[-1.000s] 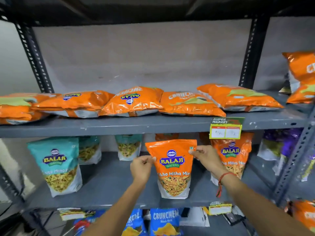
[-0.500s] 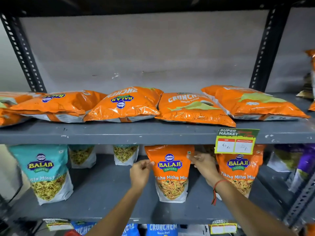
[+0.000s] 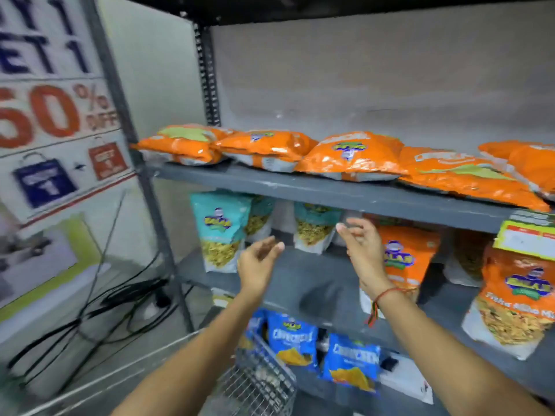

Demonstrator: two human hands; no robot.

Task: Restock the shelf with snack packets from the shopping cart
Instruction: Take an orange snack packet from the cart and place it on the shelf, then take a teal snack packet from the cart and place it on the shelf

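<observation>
Left hand point(image 3: 259, 261) and right hand point(image 3: 362, 247) empty, grip apart, before middle shelf point(image 3: 315, 283); orange packet point(image 3: 405, 259) upright at 3 o'clock of right hand.

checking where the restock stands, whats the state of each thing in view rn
left hand: open, empty, raised before the middle shelf
right hand: open, empty, in front of an orange packet
orange stand-up packet: upright on the middle shelf, released
teal packets: upright, left side of the middle shelf
orange bags: lying flat along the top shelf
blue packets: upright on the lower shelf
wire cart: below the hands, contents unclear
</observation>
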